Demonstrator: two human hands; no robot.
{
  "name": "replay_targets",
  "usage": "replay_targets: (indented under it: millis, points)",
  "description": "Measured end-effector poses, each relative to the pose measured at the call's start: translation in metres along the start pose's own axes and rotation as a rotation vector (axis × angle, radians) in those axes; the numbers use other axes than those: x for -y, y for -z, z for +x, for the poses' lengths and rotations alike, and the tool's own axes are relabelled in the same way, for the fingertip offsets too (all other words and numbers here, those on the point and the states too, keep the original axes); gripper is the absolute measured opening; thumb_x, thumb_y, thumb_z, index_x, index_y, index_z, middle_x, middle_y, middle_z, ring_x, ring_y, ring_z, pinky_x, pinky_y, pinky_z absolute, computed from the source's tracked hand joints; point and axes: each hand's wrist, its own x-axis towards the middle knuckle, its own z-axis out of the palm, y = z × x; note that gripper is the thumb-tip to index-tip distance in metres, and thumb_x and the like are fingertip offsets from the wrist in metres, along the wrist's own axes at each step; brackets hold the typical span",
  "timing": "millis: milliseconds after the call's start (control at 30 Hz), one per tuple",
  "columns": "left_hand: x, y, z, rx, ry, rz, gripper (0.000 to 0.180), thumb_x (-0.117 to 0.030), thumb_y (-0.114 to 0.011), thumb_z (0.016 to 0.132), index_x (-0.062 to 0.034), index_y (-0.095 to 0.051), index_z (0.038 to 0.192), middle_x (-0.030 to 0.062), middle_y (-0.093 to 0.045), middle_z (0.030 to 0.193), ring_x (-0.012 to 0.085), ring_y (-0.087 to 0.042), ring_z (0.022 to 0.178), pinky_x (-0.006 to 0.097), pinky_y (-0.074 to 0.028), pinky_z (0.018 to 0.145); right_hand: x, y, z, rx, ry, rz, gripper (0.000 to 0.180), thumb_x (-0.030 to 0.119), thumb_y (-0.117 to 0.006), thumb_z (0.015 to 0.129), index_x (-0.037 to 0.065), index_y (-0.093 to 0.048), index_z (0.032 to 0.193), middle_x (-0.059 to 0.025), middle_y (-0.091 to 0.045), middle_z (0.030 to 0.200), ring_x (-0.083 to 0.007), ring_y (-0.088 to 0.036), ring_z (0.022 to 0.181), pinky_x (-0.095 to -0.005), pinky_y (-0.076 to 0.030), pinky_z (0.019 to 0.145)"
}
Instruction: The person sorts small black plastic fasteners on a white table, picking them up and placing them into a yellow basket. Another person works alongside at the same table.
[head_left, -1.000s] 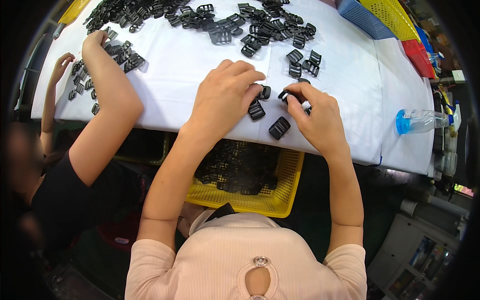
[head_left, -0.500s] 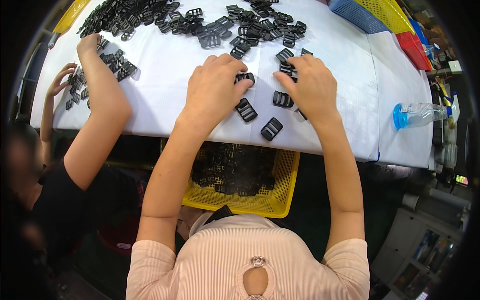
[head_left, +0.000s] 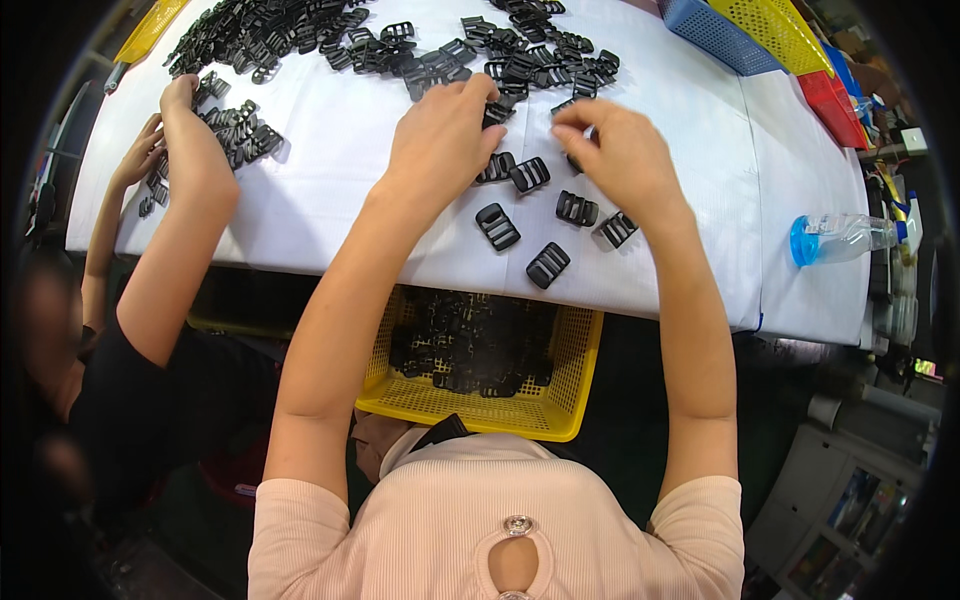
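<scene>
Head view: white table [head_left: 330, 190], two people at work. Left hand [head_left: 440, 140] palm down at near edge of the buckle pile [head_left: 520, 60], fingers curled, tips pinched on a black buckle [head_left: 497, 112] w/ thumb side hidden; clamped as far as can be seen. Right hand [head_left: 620, 155] just beside it, fingers bent toward left hand, thumb and forefinger close together near pile edge; what it grips is hidden by the fingers, can't tell if holding a piece. Hands near each other, not touching. Loose buckles on the table btwn & below hands: one [head_left: 530, 174] just under left fingertips, one [head_left: 497, 226] lower left, one [head_left: 576, 208] under right palm, one [head_left: 616, 230] touching right wrist side, one [head_left: 547, 265] nearest table edge. All lie flat, apart from each other. Yellow basket [head_left: 560, 400] below table edge, btwn the forearms, part full of black buckles. Co-worker on left: hand [head_left: 185, 110] and second hand [head_left: 140, 160] on a smaller buckle heap [head_left: 240, 135], dark sleeve. Far right: clear bottle [head_left: 840, 238] w/ blue cap end, lying on its side. Top right corner: blue basket [head_left: 715, 30], yellow tray [head_left: 775, 30], red bin [head_left: 830, 100], all well apart from the hands
</scene>
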Motion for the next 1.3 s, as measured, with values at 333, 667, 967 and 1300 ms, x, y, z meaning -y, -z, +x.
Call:
replay_targets:
  millis: [333, 667, 967, 1300]
  points:
    - [0.004, 0.02, -0.008, 0.141, 0.126, -0.21, 0.019, -0.01, -0.059, 0.088, -0.0051, -0.071, 0.102, 0.0139, -0.068, 0.083, 0.0262, -0.065, 0.078, 0.034, -0.05, 0.073, -0.021, 0.004, 0.008, -0.03, 0.219, -0.122, 0.023, 0.006, -0.063, 0.083, 0.009, -0.069, 0.105, -0.0057, -0.064, 0.1, -0.0253, -0.06, 0.096, -0.0362, -0.048, 0.086]
    - [0.021, -0.01, 0.017, 0.001, -0.323, 0.118, 0.025, -0.007, -0.063, 0.084, -0.0114, -0.071, 0.107, 0.0039, -0.066, 0.105, 0.0232, -0.058, 0.1, 0.037, -0.049, 0.084, -0.031, 0.013, -0.02, 0.014, 0.326, -0.128, 0.017, 0.011, -0.069, 0.081, 0.013, -0.071, 0.098, 0.0016, -0.067, 0.095, -0.0197, -0.06, 0.096, -0.0338, -0.05, 0.083]
    - [0.012, 0.006, -0.009, -0.083, -0.176, 0.106, 0.023, -0.014, -0.066, 0.084, -0.0098, -0.072, 0.106, 0.0063, -0.065, 0.101, 0.0254, -0.059, 0.098, 0.039, -0.047, 0.086, -0.028, 0.017, -0.029, 0.236, -0.125, 0.283, 0.023, 0.012, -0.07, 0.086, 0.006, -0.071, 0.108, -0.0059, -0.066, 0.088, -0.0109, -0.059, 0.068, -0.025, -0.048, 0.064]
    - [-0.006, 0.005, -0.007, 0.038, -0.144, 0.004, 0.02, -0.022, -0.069, 0.085, -0.0105, -0.073, 0.101, 0.0067, -0.065, 0.101, 0.0247, -0.06, 0.096, 0.035, -0.049, 0.084, -0.055, 0.003, -0.024, -0.28, 0.237, -0.188, 0.017, 0.016, -0.071, 0.08, 0.011, -0.071, 0.096, -0.0025, -0.065, 0.096, -0.0233, -0.06, 0.092, -0.035, -0.049, 0.074]
